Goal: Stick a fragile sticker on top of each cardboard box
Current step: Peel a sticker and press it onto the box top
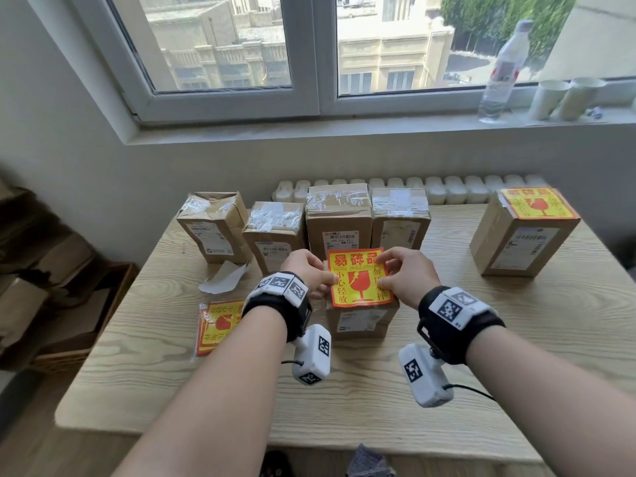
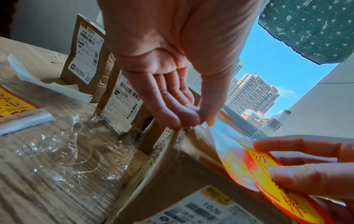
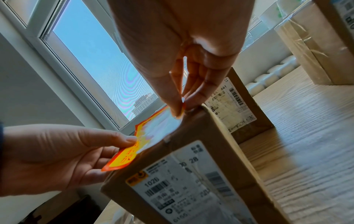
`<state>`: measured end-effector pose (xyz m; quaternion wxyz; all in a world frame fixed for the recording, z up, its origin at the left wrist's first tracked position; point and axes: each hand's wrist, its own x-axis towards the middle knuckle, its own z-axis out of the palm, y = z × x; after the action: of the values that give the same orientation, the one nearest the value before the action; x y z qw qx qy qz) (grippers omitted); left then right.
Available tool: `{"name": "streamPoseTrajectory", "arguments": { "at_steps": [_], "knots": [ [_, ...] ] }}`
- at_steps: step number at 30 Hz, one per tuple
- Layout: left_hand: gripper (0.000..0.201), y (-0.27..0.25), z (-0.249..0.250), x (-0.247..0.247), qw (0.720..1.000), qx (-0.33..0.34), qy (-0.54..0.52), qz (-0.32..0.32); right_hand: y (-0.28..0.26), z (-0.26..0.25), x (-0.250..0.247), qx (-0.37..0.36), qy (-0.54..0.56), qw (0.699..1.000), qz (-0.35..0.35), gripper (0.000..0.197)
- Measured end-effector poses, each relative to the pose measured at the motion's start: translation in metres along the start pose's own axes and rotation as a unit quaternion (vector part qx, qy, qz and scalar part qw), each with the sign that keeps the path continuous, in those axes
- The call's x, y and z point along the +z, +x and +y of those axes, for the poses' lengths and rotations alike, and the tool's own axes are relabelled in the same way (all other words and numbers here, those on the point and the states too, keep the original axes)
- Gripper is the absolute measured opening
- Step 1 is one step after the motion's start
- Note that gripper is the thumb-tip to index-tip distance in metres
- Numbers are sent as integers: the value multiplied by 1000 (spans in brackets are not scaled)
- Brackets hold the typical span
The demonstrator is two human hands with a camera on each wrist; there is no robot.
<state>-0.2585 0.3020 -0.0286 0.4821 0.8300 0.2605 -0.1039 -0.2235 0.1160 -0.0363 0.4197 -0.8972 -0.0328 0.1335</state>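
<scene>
Six cardboard boxes stand on the pale wooden table I work at, under a window. At centre, my left hand and right hand each pinch a side edge of the fragile sticker, held tilted over the top of the nearest box, its far edge near the box top; its heading points to 12 o'clock. Four unstickered boxes stand in a row just behind it. At 2 o'clock a stickered box stands apart. At 9 o'clock lie the sticker pack and peeled backing paper. A bottle stands on the sill.
</scene>
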Motion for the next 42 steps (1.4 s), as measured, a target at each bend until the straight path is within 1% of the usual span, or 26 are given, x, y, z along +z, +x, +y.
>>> {"name": "streamPoseTrajectory", "arguments": {
  "at_steps": [4, 9, 12, 14, 17, 19, 21, 23, 25, 26, 28, 29, 30, 32, 34, 36, 38, 40, 42],
  "knots": [
    [28, 2, 2, 1, 1000, -3, 26, 14, -2, -2, 1, -5, -26, 1000, 5, 35],
    [27, 4, 4, 4, 995, 19, 92, 39, -3, -4, 3, -24, -96, 995, -2, 44],
    [33, 3, 4, 1, 992, 10, 121, 44, -4, -2, 5, -35, -146, 989, -6, 52],
    [37, 3, 2, -4, 989, 9, 139, 41, -4, 5, 1, -16, -153, 988, -6, 59],
    [48, 1, 0, -5, 988, 18, 155, 12, -3, 15, -5, 10, -121, 992, -20, 64],
    [57, -2, 1, -2, 984, 20, 172, -35, -2, 19, -5, 17, -104, 993, -45, 67],
    [57, -5, 1, 1, 979, 19, 190, -70, -2, 19, -5, 23, -81, 994, -66, 64],
    [52, -7, 0, -2, 978, 8, 186, -91, -2, 21, -8, 41, -35, 995, -86, 55],
    [56, -3, -5, -8, 982, -8, 166, -91, -1, 24, -15, 49, -9, 995, -86, 48],
    [58, -1, -5, -12, 985, -8, 153, -76, 0, 25, -17, 40, -12, 997, -68, 45],
    [57, 3, -1, -16, 992, 27, 118, -29, 3, 22, -20, -2, -36, 999, -29, 42],
    [54, 4, 3, -16, 994, 48, 95, -13, 4, 18, -19, -27, -53, 998, -26, 46],
    [54, 5, 7, -14, 995, 64, 74, -12, 4, 13, -18, -45, -75, 996, -36, 54],
    [62, 6, 14, -7, 994, 84, 60, -43, 5, 3, -12, -61, -126, 988, -66, 68],
    [67, 8, 15, -1, 990, 89, 66, -84, 8, -2, -4, -61, -176, 979, -84, 73],
    [66, 13, 11, 1, 987, 90, 88, -101, 9, -2, -1, -50, -206, 972, -97, 74],
    [62, 16, 4, -3, 985, 86, 111, -102, 10, 0, -3, -23, -199, 974, -105, 74],
    [58, 21, -4, -13, 985, 79, 119, -101, 10, 4, -7, 4, -179, 979, -99, 73],
    [57, 25, -9, -26, 987, 70, 104, -99, 12, 8, -11, 15, -170, 982, -78, 69]
  ]
}}
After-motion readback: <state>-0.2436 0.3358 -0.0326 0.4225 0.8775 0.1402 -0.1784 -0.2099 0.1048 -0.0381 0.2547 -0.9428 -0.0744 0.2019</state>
